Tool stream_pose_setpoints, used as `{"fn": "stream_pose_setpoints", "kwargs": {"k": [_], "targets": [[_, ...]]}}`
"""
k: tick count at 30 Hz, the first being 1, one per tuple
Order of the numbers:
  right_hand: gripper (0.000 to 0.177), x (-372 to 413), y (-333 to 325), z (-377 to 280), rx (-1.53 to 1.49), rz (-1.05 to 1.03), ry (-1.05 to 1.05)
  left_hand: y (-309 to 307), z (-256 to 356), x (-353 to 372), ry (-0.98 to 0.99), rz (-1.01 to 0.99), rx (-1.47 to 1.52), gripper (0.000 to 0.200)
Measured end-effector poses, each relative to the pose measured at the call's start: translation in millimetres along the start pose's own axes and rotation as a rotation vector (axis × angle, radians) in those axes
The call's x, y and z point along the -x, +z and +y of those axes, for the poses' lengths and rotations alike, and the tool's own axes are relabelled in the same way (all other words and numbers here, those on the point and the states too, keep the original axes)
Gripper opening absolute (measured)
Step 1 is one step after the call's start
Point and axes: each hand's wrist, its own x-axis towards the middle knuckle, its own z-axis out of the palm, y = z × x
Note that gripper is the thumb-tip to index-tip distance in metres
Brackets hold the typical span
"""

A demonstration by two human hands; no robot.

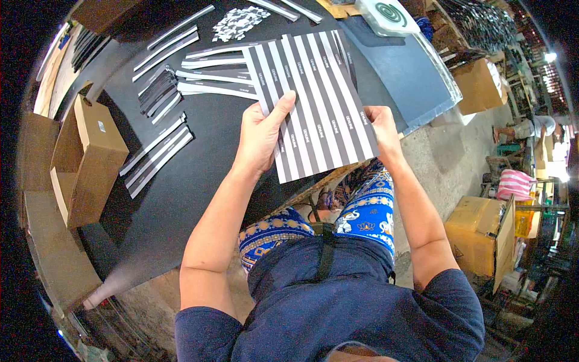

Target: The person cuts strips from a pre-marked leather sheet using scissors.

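Note:
Above my lap, both hands hold a sheet with black and white stripes [319, 102], printed with small "GENUINE" words. My left hand [261, 134] grips its left edge, thumb flat on the front and fingers hidden behind. At the lower right edge, my right hand [385, 131] is closed on the sheet, with some fingers out of sight. Just beyond my left hand, several cut black-and-white strips [220, 84] fan out on the dark table [199, 223], partly under the sheet.
A bundle of dark strips [158, 92] and a pile of small cut pieces [240, 24] lie on the table. An open cardboard box [99, 157] stands at left. A blue-grey board [398, 66] and a green coil [392, 12] are at upper right. Another person [534, 127] is far right.

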Motion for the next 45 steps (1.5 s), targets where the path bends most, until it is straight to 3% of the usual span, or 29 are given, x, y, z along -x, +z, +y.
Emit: {"fn": "stream_pose_setpoints", "kwargs": {"k": [8,11,28,32,34,45], "targets": [[0.036,-1,2,1,0.006,0.008,-0.007,-1,0,0,0.003,0.007,0.004,0.024],[0.024,-2,1,3,0.028,0.011,-0.053,-1,0,0,-0.003,0.007,-0.001,0.024],[0.031,-3,0,9,0.017,-0.001,-0.013,0,0,0,-0.008,0.024,-0.001,0.023],[0.025,-2,1,7,-0.041,-0.032,-0.038,1,2,1,-0.019,0.021,-0.012,0.023],[0.035,-7,1,9,0.039,0.017,-0.035,1,2,1,-0.031,0.006,-0.053,0.022],[0.035,-18,5,-4,-0.007,0.028,-0.027,2,-1,2,-0.003,0.012,-0.02,0.023]]}}
